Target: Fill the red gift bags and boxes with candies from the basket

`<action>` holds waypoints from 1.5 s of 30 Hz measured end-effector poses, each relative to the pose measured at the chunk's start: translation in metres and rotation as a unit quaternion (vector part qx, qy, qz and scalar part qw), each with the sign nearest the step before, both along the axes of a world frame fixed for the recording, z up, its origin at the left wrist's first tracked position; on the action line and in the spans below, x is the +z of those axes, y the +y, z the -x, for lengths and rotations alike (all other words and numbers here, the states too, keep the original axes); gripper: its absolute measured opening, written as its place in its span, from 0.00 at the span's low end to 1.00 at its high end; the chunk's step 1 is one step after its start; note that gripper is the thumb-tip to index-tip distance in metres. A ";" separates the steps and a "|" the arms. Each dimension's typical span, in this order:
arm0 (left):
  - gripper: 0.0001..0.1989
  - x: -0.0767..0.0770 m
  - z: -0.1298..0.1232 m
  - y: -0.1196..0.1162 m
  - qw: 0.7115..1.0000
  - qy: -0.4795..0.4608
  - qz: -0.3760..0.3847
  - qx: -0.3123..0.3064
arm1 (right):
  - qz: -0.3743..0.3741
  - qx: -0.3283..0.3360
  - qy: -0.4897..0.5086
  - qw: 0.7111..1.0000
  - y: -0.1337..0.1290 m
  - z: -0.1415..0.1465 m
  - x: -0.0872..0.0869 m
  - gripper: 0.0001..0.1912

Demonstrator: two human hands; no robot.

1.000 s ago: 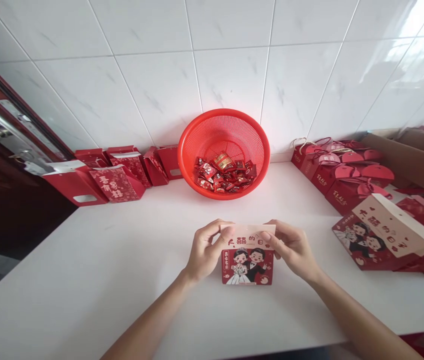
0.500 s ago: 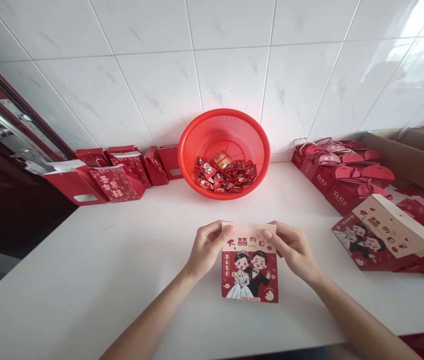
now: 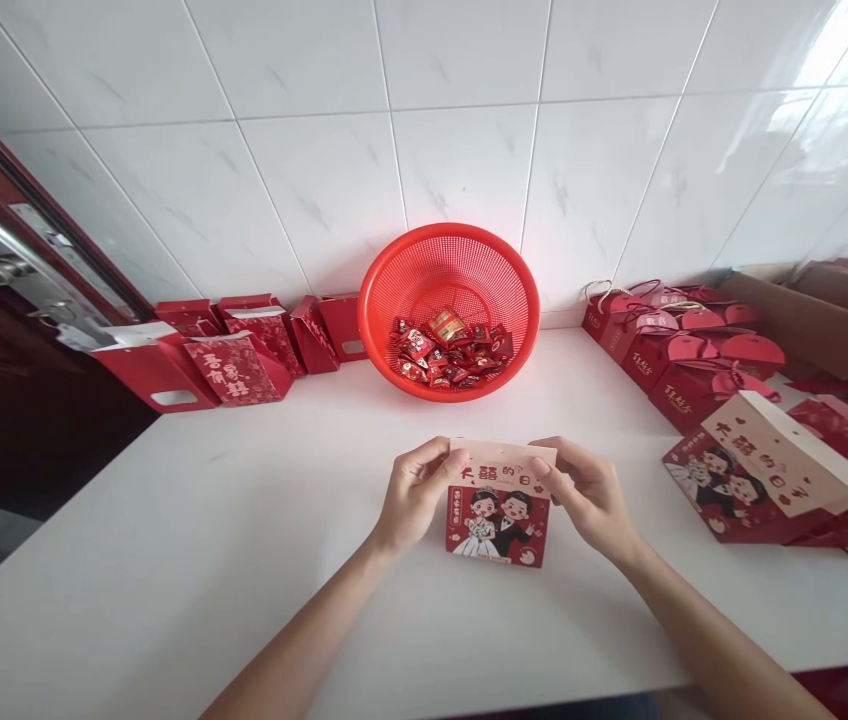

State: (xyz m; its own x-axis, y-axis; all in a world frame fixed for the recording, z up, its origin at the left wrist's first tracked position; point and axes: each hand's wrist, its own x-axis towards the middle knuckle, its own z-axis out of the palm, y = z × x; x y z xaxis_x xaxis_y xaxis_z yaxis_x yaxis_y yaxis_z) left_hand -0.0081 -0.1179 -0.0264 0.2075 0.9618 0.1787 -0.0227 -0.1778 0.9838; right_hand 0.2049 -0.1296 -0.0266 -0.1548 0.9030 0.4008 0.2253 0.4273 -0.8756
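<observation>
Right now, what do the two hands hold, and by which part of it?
The left hand and right hand hold a red paper gift box by its cream top flap, one at each side.

A red paper gift box with a cartoon bride and groom on its front has a pale pink top flap with red writing. The left hand and right hand pinch its top corners, over the front half of the white bench.

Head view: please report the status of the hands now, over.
Left hand, right hand: both gripping top edge of gift box. Basket ahead, boxes to right, neither in the way.
</observation>
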 end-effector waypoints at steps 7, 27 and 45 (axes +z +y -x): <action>0.17 -0.002 0.001 0.002 1.000 -0.004 -0.011 0.000 | -0.008 -0.006 -0.019 1.000 0.000 -0.001 -0.001 0.18; 0.20 -0.040 0.004 0.030 0.988 0.028 -0.015 0.154 | -0.079 -0.129 -0.022 0.988 0.013 -0.022 -0.002 0.23; 0.10 -0.047 0.004 0.027 0.984 0.118 -0.095 0.097 | -0.224 -0.516 -0.201 0.802 -0.050 -0.120 0.000 0.19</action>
